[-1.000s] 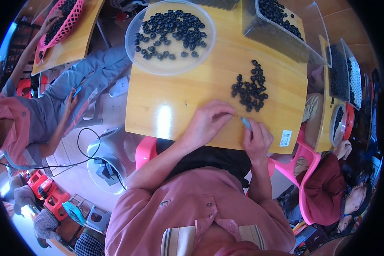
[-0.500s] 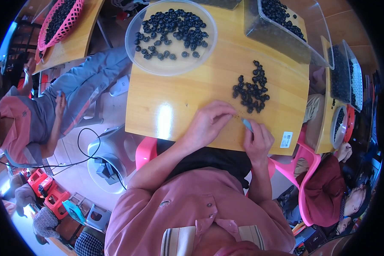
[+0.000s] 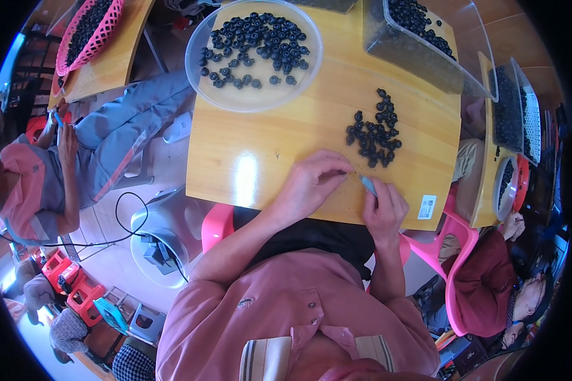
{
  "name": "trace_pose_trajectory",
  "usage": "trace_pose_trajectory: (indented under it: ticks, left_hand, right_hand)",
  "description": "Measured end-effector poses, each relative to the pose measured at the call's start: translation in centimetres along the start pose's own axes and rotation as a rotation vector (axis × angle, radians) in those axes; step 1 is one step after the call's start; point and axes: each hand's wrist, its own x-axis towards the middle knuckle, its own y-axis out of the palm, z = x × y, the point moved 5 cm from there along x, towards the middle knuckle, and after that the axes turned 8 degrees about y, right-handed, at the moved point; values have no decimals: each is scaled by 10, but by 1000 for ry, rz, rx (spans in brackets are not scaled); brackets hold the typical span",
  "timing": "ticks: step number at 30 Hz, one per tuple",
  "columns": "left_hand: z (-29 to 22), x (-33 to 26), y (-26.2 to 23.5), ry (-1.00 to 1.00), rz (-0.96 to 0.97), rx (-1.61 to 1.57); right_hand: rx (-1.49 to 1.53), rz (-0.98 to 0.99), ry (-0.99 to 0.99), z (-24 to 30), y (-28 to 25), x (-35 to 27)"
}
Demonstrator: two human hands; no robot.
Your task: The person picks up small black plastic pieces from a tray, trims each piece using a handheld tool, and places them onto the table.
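Observation:
My left hand (image 3: pixel 313 183) is over the near part of the wooden table (image 3: pixel 267 143), thumb and fingertips drawn together in a pinch. Whatever sits between the tips, if anything, is too small to make out. A short light-blue tool (image 3: pixel 368 185) sticks up from the closed fingers of my right hand (image 3: pixel 386 206), its tip pointing toward the left fingertips. Fine crumbs dot the wood near the fingertips. Just beyond both hands lies a loose pile of small black round parts with knobbed ends (image 3: pixel 376 134). More of these parts are spread in a round clear plastic tray (image 3: pixel 251 103) at the far left.
A clear plastic bin (image 3: pixel 419 60) of black parts stands at the far right. Left of the table sit a co-worker (image 3: pixel 35 184) and a grey bucket (image 3: pixel 171 270). Another person (image 3: pixel 486 282) sits at right by a pink chair (image 3: pixel 461 244). A pink basket (image 3: pixel 105 41) is far left.
My hands and the pile look almost unchanged. The co-worker on the left has brought both hands together, with a blue tool now showing there.

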Motion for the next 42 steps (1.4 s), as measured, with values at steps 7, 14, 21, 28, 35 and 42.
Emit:
trace_pose_trajectory:
  ticks: [7,14,21,28,35,42]
  left_hand:
    - [1,0,1,24,-9,-2]
    - [1,0,1,30,-12,-10]
    - [0,-1,-1,16,-30,-15]
    - [-1,0,-1,25,-34,-28]
    - [1,0,1,72,-49,8]
    - [-1,0,0,90,-48,41]
  right_hand:
    - [-4,7,6,0,0,0]
    - [-12,5,3,0,0,0]
    - [-9,16,14,0,1,0]
    - [0,1,11,2,-1,1]
    - [-11,12,6,2,-1,1]
    - [-4,17,10,2,-1,2]
